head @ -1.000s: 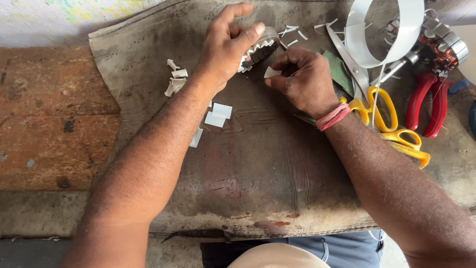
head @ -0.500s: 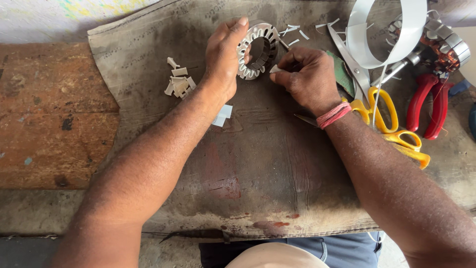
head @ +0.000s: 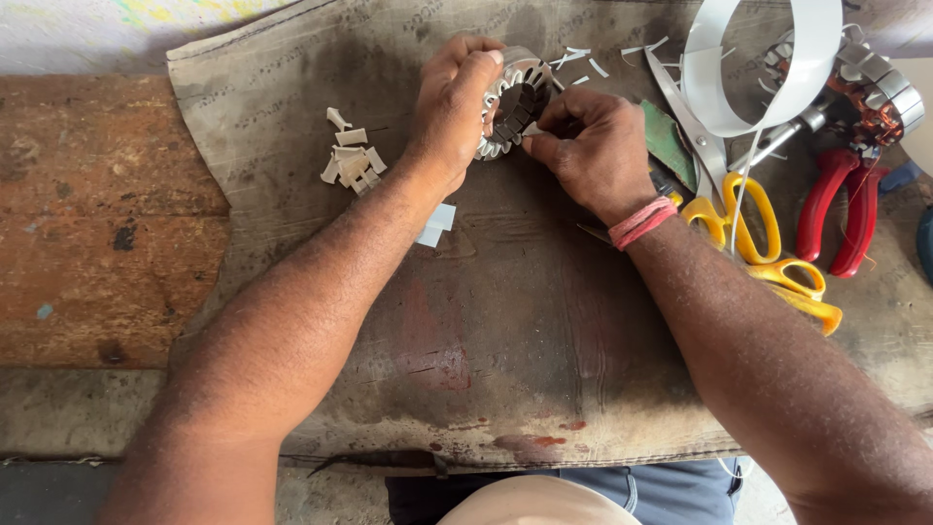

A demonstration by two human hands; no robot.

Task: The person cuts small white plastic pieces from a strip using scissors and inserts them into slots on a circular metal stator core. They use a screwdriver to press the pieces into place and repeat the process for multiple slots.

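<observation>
My left hand (head: 452,112) grips a ring-shaped metal stator core (head: 513,105) with slotted teeth and holds it tilted up on its edge over the worn grey mat (head: 505,350). My right hand (head: 588,146) pinches a small white paper strip (head: 531,129) against the inner slots of the core. A pink band sits on my right wrist. The far side of the core is hidden behind my left fingers.
A heap of folded white paper pieces (head: 350,163) lies left of my left hand, and two flat pieces (head: 435,224) lie beside my forearm. At the right are yellow-handled scissors (head: 748,219), red-handled pliers (head: 841,209), a white paper band (head: 768,58) and a wound motor part (head: 875,87).
My left hand has closed over the stator core and raised it from flat on the mat onto its edge. My right hand has moved in to the core's inner slots with the paper strip.
</observation>
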